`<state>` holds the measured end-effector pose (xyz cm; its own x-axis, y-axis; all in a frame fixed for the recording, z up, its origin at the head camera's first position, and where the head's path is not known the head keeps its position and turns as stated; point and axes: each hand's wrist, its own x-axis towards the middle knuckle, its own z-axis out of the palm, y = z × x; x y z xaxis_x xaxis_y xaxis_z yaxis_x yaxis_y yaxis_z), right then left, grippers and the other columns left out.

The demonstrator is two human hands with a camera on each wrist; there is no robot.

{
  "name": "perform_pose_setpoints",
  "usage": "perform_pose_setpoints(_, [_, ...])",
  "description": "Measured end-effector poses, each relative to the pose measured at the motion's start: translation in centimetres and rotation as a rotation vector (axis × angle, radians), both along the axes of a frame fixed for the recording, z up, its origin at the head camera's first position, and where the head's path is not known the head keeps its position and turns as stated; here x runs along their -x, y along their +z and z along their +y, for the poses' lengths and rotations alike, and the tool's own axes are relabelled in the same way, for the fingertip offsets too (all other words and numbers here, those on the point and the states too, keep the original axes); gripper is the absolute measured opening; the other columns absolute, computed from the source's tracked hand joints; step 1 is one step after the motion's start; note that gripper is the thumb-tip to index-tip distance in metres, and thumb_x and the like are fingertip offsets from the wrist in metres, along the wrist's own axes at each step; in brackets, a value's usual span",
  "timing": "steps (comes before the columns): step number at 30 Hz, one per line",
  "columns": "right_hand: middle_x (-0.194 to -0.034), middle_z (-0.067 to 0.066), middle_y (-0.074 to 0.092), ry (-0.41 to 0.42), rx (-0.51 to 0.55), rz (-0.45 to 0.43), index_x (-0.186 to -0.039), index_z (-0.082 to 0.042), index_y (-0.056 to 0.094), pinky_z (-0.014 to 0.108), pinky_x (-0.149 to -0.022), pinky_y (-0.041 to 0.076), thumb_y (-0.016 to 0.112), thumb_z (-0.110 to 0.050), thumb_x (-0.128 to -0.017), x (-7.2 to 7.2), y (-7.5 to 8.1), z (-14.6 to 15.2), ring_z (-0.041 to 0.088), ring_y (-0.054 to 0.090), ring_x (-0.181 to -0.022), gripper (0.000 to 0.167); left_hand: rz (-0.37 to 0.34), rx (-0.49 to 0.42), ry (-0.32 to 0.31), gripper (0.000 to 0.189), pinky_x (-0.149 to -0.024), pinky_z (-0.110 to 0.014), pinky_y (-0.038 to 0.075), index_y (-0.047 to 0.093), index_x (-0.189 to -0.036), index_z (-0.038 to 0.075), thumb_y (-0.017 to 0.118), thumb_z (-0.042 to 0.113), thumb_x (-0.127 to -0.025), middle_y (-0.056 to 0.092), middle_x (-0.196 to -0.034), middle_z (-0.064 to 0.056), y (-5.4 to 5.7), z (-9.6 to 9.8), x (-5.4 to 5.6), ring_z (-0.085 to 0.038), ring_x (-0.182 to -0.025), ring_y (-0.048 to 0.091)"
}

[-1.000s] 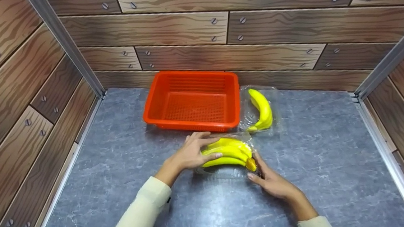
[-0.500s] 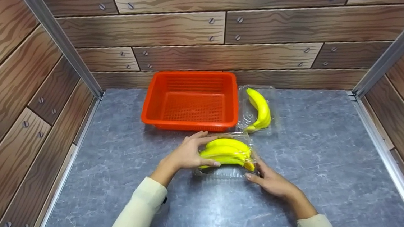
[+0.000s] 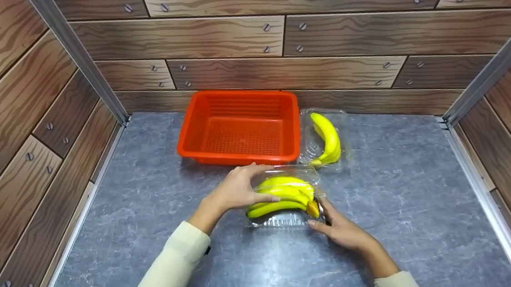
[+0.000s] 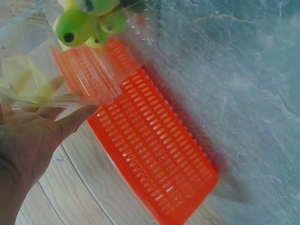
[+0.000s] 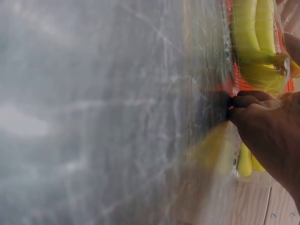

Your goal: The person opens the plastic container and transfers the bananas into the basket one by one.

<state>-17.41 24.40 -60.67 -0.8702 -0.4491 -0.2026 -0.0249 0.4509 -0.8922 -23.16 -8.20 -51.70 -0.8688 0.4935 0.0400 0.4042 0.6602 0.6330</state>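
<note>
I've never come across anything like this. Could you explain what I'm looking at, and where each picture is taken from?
There's no machine arm here, just a person's bare left hand and right hand. The wide picture comes from a camera worn on the head, looking forward and down. The two smaller ones come from cameras on the wrists, so things look turned sideways.

On the grey marbled table stands an orange-red plastic basket, near the wood-patterned back wall. Just right of it lies a second clear container with more banana in it.

In front, both hands hold a clear plastic container with a bunch of bananas, one hand at each end.
</note>
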Motion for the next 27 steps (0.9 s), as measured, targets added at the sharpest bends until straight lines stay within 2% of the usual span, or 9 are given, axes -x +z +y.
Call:
perform_pose_setpoints(3, [-0.181,0.016,-0.002,-0.008,0.003,0.018,-0.174,-0.025,-0.002,0.067,-0.132,0.005,0.066,-0.042,-0.105,0.1,-0.1,-0.1,0.047,0.005,-0.166,0.098,0.052,-0.024,0.001,0.082,-0.118,-0.052,0.049,0.062,-0.151,0.026,0.085,0.064,-0.082,0.068,-0.150,0.006,0.3,-0.2,0.0,-0.024,-0.139,0.064])
perform_pose_setpoints(8, [-0.181,0.016,-0.003,-0.029,-0.050,0.032,-0.173,-0.019,-0.004,0.066,-0.133,0.007,0.066,-0.047,-0.104,-0.1,-0.1,-0.1,0.047,0.007,-0.166,0.103,0.123,-0.034,0.026,0.068,-0.112,-0.051,0.054,0.069,-0.144,0.023,0.085,0.056,-0.086,0.073,-0.142,0.003,1.4,-0.2,0.1,-0.024,-0.132,0.069])
perform_pose_setpoints(12, [-0.182,0.015,-0.001,-0.025,-0.044,0.052,-0.174,-0.022,-0.002,0.067,-0.132,0.009,0.067,-0.045,-0.104,-0.2,0.0,-0.2,0.047,0.010,-0.166,0.101,0.215,-0.067,0.069,0.054,-0.097,-0.045,0.061,0.074,-0.136,0.019,0.082,0.049,-0.092,0.079,-0.129,-0.001,2.2,-0.3,0.1,-0.023,-0.113,0.076])
perform_pose_setpoints(15, [-0.182,0.015,-0.001,-0.023,-0.032,0.067,-0.174,-0.024,-0.001,0.068,-0.131,0.010,0.067,-0.043,-0.105,-0.4,0.0,-0.1,0.048,0.011,-0.165,0.098,0.302,-0.108,0.118,0.045,-0.089,-0.042,0.063,0.078,-0.129,0.016,0.082,0.043,-0.094,0.081,-0.120,-0.003,2.5,-0.1,0.3,-0.021,-0.099,0.076])
perform_pose_setpoints(20, [-0.182,0.016,0.001,-0.019,-0.027,0.085,-0.174,-0.027,0.001,0.071,-0.130,0.011,0.066,-0.039,-0.106,-0.8,-0.1,0.2,0.049,0.012,-0.165,0.095,0.415,-0.185,0.206,0.034,-0.098,-0.044,0.060,0.080,-0.125,0.015,0.081,0.034,-0.096,0.080,-0.119,-0.003,2.6,0.2,0.8,-0.023,-0.106,0.075])
perform_pose_setpoints(24, [-0.181,0.018,0.003,-0.020,-0.008,0.083,-0.174,-0.025,0.003,0.071,-0.130,0.011,0.067,-0.036,-0.106,-1.0,-0.1,0.5,0.049,0.012,-0.165,0.095,0.437,-0.297,0.257,0.028,-0.108,-0.045,0.058,0.080,-0.124,0.012,0.076,0.026,-0.100,0.077,-0.127,-0.009,1.9,0.4,1.1,-0.027,-0.121,0.073])
perform_pose_setpoints(27, [-0.181,0.020,0.003,-0.015,0.004,0.078,-0.174,-0.021,0.003,0.070,-0.130,0.010,0.067,-0.036,-0.106,-1.2,0.0,0.7,0.049,0.011,-0.165,0.095,0.435,-0.393,0.295,0.025,-0.111,-0.046,0.056,0.079,-0.124,0.007,0.071,0.018,-0.103,0.076,-0.131,-0.013,1.2,0.6,1.4,-0.030,-0.126,0.071])
